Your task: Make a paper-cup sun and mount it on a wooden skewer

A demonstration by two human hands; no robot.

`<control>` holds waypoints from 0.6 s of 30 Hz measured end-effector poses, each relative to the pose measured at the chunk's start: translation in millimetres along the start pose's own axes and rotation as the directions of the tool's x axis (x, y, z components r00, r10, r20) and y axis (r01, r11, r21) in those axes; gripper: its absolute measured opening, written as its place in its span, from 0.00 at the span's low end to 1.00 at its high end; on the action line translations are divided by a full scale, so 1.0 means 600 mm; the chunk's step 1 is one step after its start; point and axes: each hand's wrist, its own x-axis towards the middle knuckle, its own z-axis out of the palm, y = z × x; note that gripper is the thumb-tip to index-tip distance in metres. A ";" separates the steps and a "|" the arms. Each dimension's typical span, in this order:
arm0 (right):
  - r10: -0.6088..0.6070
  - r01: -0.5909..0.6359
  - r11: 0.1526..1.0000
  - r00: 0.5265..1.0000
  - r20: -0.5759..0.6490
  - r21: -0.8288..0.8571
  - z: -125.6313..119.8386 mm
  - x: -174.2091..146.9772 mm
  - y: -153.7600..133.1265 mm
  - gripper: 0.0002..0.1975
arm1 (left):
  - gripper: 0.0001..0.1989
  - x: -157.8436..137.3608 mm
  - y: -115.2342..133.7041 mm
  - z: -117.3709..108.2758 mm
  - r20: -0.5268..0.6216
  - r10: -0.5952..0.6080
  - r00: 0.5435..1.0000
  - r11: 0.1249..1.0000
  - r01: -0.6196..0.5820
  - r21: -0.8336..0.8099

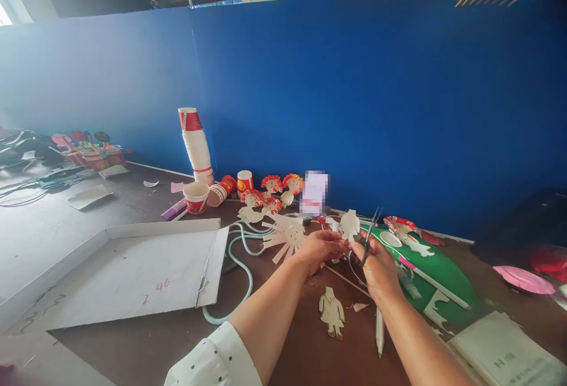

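Observation:
My left hand (325,248) is closed on a small white paper cutout (349,225) with a rounded outline, held up above the table. My right hand (380,265) grips a pair of scissors (375,223) just to the right of the cutout, blades pointing up and away. Below my hands lies a paper doll body (332,313) with drawn collar and shoes. A fringed paper piece (289,236) sits beyond my left forearm. Near my right wrist are a white marker (380,334) and a small paper scrap (359,307).
A shallow white box lid (133,280) takes up the left. Behind stand stacked paper cups (196,147) and decorated paper heads (271,184). On the right, a green sheet (447,280) carries a pink-and-white marker (436,284); a plastic-wrapped packet (509,353) lies nearer. A pale cable (248,277) curves between.

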 end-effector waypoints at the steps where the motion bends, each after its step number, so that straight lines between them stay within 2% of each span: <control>1: -0.005 0.005 1.000 1.000 -0.004 -0.002 0.000 0.001 0.002 0.27 | 0.21 0.001 -0.002 0.000 0.005 0.013 1.000 1.000 -0.013 -0.001; 8: -0.023 0.024 1.000 0.998 0.057 -0.009 0.006 -0.003 0.010 0.27 | 0.19 0.009 -0.009 -0.004 -0.080 0.060 0.995 0.998 -0.058 0.029; 12: -0.027 0.029 0.999 0.996 0.080 -0.020 0.004 -0.006 0.006 0.29 | 0.20 0.012 -0.008 -0.008 -0.083 0.058 0.995 0.998 -0.057 0.013; 18: -0.047 0.047 0.999 0.999 -0.019 -0.010 -0.009 0.002 0.000 0.26 | 0.20 0.013 -0.012 -0.010 -0.049 0.048 0.998 0.997 -0.045 0.063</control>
